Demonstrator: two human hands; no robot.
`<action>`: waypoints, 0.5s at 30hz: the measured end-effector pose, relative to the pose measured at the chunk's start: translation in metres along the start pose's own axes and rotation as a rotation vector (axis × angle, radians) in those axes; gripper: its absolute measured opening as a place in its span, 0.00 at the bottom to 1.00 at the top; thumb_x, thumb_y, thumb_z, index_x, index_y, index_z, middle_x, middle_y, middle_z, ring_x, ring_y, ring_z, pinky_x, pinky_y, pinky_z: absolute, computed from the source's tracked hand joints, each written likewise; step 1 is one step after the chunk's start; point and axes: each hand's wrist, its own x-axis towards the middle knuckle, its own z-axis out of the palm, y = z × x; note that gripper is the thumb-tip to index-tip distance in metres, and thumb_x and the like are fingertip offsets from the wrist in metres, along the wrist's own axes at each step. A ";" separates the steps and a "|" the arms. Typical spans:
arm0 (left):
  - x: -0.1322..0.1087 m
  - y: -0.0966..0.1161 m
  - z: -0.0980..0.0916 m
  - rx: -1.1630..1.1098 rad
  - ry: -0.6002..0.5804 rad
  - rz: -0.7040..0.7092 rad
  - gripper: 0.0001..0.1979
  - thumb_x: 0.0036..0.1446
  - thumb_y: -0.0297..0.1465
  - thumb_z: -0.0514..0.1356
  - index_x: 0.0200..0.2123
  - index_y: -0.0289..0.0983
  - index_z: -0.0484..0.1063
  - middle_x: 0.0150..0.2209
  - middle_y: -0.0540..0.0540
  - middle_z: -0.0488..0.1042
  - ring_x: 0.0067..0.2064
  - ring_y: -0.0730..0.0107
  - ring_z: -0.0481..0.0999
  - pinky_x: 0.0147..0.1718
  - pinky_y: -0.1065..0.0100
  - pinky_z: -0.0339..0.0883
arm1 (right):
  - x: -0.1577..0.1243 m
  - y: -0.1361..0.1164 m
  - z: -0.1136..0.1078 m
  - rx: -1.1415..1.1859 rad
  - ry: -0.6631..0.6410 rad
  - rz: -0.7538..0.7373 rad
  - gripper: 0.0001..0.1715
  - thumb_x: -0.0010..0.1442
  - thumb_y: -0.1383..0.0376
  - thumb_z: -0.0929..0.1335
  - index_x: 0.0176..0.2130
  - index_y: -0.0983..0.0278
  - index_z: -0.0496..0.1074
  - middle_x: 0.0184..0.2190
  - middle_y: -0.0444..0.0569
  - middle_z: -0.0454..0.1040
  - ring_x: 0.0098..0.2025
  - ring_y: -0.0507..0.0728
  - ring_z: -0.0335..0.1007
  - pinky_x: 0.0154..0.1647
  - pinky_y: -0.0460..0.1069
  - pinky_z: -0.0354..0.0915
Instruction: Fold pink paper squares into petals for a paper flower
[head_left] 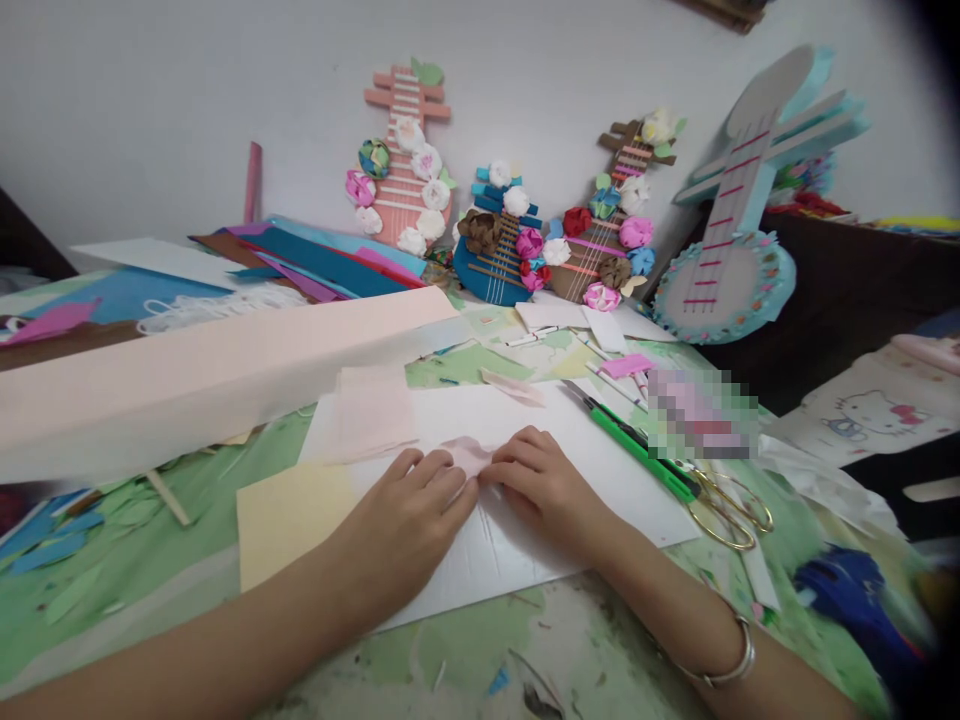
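My left hand [416, 515] and my right hand [551, 490] meet over a white board [615, 520]. Between their fingertips a small piece of pale pink crepe paper [466, 455] is pinched, its upper edge showing above the fingers. The rest of that piece is hidden by my hands. Square pale pink sheets [373, 405] lie at the board's upper left, just beyond my left hand. A cream sheet [281, 520] sticks out at the left, partly under my left forearm. One loose folded pink strip [516, 388] rests near the board's far edge.
To the right lie a green utility knife [637, 450] and gold-handled scissors [731, 510]. A long pink paper roll [225, 365] stretches across the left. Paper-flowered instrument models, including a pink one [409, 190], lean on the wall. Paper scraps [71, 560] litter the green tablecloth.
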 end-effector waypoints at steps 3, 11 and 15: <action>0.000 -0.002 0.000 -0.031 -0.019 -0.003 0.14 0.60 0.21 0.50 0.48 0.31 0.68 0.38 0.41 0.71 0.47 0.54 0.66 0.43 0.54 0.61 | -0.001 0.001 -0.004 -0.019 -0.032 -0.034 0.13 0.61 0.74 0.63 0.42 0.63 0.73 0.36 0.49 0.73 0.40 0.56 0.61 0.40 0.52 0.56; 0.001 -0.006 -0.001 -0.100 -0.059 -0.011 0.12 0.61 0.22 0.50 0.46 0.33 0.68 0.37 0.42 0.70 0.44 0.55 0.66 0.43 0.53 0.61 | 0.002 -0.002 -0.016 -0.114 -0.094 -0.123 0.12 0.63 0.70 0.63 0.42 0.63 0.74 0.34 0.50 0.73 0.38 0.55 0.62 0.39 0.53 0.54; 0.001 -0.006 -0.001 -0.099 -0.066 0.005 0.13 0.60 0.22 0.51 0.47 0.33 0.68 0.39 0.41 0.70 0.45 0.55 0.66 0.44 0.53 0.61 | 0.003 -0.005 -0.017 -0.137 -0.091 -0.130 0.11 0.63 0.71 0.62 0.39 0.65 0.75 0.32 0.50 0.74 0.37 0.55 0.62 0.38 0.53 0.54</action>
